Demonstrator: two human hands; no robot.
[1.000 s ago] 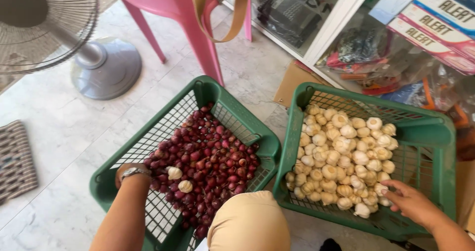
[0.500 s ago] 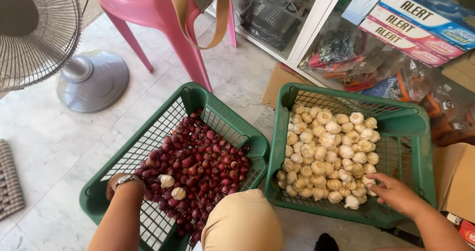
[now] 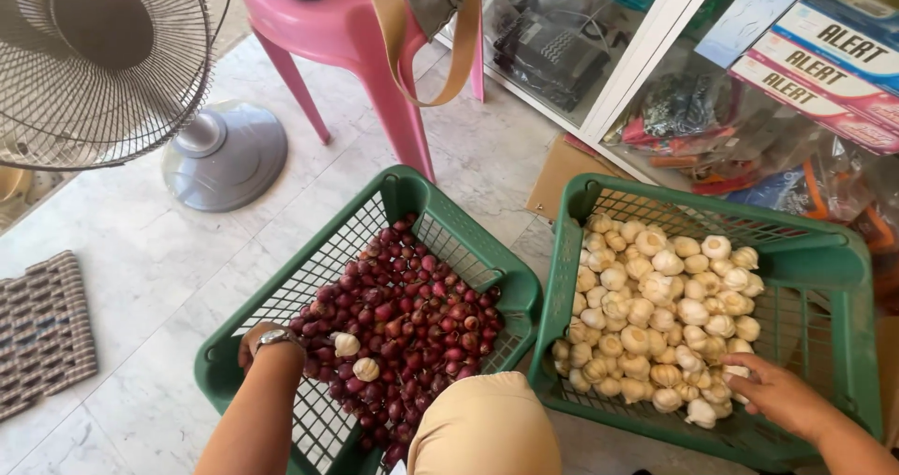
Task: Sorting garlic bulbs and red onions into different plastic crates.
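Left hand [image 3: 257,339]: forearm extended forward, wrist bent, fingers hidden. Right hand [image 3: 782,395]: forearm angled inward, palm down, fingers [image 3: 740,374] curled loosely. A knee sits between both arms.

A grey pedestal fan [image 3: 94,63] stands at the upper left on the pale marble floor [image 3: 131,259], its round base [image 3: 225,156] near a pink plastic stool [image 3: 346,35]. A tan strap [image 3: 421,53] hangs off the stool's seat. A woven mat [image 3: 42,330] lies at the left edge. Behind, a glass cabinet [image 3: 599,44] holds packaged goods (contents partly blurred), with flattened cardboard [image 3: 562,170] at its foot.
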